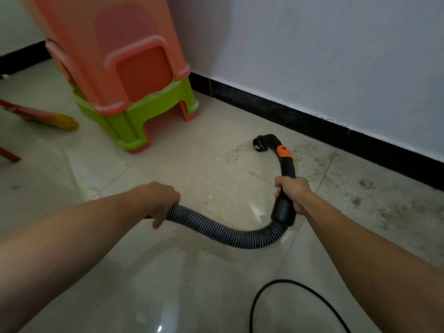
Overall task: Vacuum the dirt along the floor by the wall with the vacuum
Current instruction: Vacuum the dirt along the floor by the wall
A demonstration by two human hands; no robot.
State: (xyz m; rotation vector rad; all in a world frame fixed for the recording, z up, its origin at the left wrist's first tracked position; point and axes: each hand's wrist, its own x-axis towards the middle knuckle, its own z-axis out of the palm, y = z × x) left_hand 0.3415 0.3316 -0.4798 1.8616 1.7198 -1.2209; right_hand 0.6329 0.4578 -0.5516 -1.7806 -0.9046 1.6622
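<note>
Two hands on one vacuum hose, seen from above. Far left, a red and yellow broom (pixel 48 117) lies on the floor (pixel 192 164), its handle cut off by the frame edge. Below it is a red piece, too cropped to identify. Next is a stack of plastic stools (pixel 120 75), glossy orange over lime green, with the top out of frame.

The left hand (pixel 158 200) grips the ribbed grey-black hose (pixel 228 233), fingers (pixel 156 221) curled round it. The hose end behind that hand is hidden. The hose sags in a U to a black cuff.

The right hand (pixel 294 193) grips the curved black pipe (pixel 287 167) just above the cuff, fingers (pixel 278 188) wrapped tight. The pipe is smooth hard plastic with an orange band. It arches over to a round nozzle (pixel 260 144) that points down at the tile; I can't tell whether it touches.

The nozzle sits on a stained patch near the black baseboard (pixel 312 116). Gritty dark dirt (pixel 360 188) spreads right along the baseboard, blurred. Above is a white matte wall (pixel 336 56).

A thin black cord (pixel 283 280) loops at the bottom, both ends cut off. The tiles are beige and shiny, with glare.
</note>
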